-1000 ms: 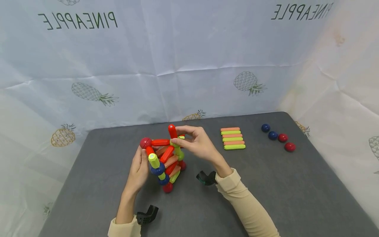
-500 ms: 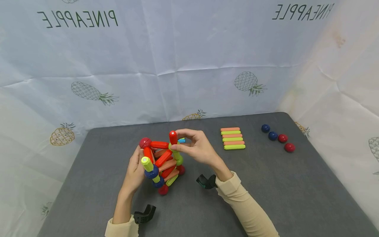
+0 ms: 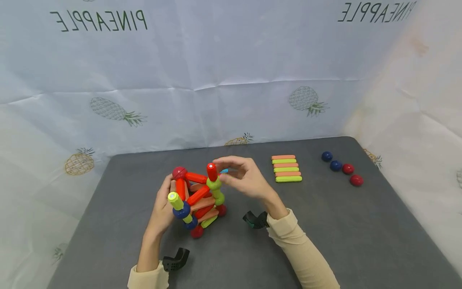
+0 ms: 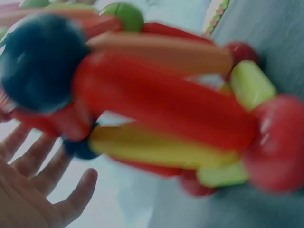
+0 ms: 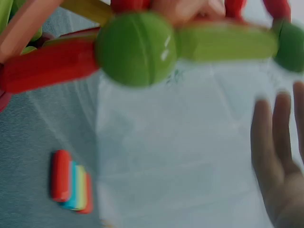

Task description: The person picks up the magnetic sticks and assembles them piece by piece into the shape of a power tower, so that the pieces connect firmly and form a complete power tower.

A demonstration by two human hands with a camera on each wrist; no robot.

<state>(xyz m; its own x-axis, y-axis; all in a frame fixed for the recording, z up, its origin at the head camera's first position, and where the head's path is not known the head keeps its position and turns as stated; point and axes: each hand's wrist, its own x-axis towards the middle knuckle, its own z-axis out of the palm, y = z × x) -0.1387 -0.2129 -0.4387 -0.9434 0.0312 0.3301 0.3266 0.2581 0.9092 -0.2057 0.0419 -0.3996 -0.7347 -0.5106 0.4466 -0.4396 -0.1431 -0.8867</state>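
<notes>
A magnetic stick-and-ball structure (image 3: 202, 195) of red, orange and yellow-green rods stands on the table between my hands. Its balls are red, blue and green. My left hand (image 3: 161, 212) is at its left side; in the left wrist view that hand's fingers (image 4: 52, 164) are spread by a red rod (image 4: 166, 102) and a blue ball (image 4: 45, 61), the thumb apart from them. My right hand (image 3: 245, 178) hovers beside the upright red rod (image 3: 212, 171) on the green ball (image 3: 213, 184). The right wrist view shows its fingers (image 5: 282, 137) fairly straight and away from the structure.
Right of my hands lies a row of orange and yellow-green rods (image 3: 286, 169). Blue balls (image 3: 335, 165) and red balls (image 3: 356, 180) sit farther right. Behind my right hand are more rods, red, blue and yellow (image 5: 71, 183). A pineapple-print cloth (image 3: 202, 116) hangs behind the table.
My right fingers have come off the upright red rod and green ball, which they pinched earlier. The structure has turned, its near yellow-tipped corner shifting left. My left thumb is no longer seen on it.
</notes>
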